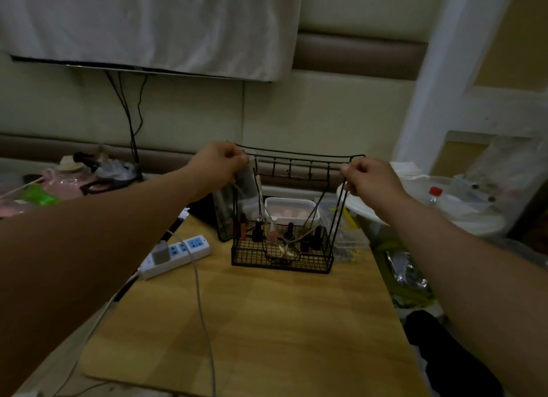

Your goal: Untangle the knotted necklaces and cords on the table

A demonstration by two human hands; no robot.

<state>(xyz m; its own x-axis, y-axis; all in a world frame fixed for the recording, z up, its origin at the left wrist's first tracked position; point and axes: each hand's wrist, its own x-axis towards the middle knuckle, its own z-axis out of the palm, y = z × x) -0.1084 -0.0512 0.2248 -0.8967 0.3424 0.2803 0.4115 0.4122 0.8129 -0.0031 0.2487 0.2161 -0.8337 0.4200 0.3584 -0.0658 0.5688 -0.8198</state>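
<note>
Strands were pinched in the closed grips of the left hand (215, 166) and right hand (370, 178), held well apart; the knotted cords (284, 248) were left hanging before the wire rack (296, 155), over the table (252, 322). Tension was best eased, lest the knot be tightened.

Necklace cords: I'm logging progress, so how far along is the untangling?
Done: nothing looks freed yet. In hand: the left hand and right hand each pinch the cords, held apart, strands sagging to a knot before the wire rack. Left: loosening that knot, separating the strands.
</note>
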